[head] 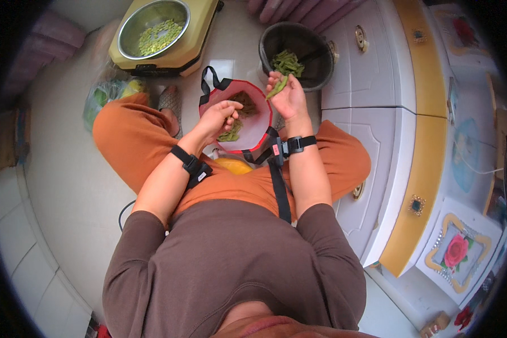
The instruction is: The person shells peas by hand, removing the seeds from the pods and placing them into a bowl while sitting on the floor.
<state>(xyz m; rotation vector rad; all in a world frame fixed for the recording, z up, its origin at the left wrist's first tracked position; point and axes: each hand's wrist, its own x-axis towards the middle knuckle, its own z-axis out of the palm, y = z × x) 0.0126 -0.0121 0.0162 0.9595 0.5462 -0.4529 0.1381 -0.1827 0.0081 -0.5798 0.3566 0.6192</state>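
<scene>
My right hand is palm up by the near rim of a dark bucket, with a green bean pod held against its fingers. Several green pods lie inside that bucket. My left hand has its fingers curled above a red-rimmed bag with black handles; whether it holds anything is hidden. Inside the bag are green pods and a browner heap. Farther off, a metal bowl holds shelled green beans.
The bowl stands on a yellow box-like appliance. A clear plastic bag with green things sits beyond my left knee. White cabinets with drawers line the right side, close to the bucket. Pink curtain folds hang behind the bucket.
</scene>
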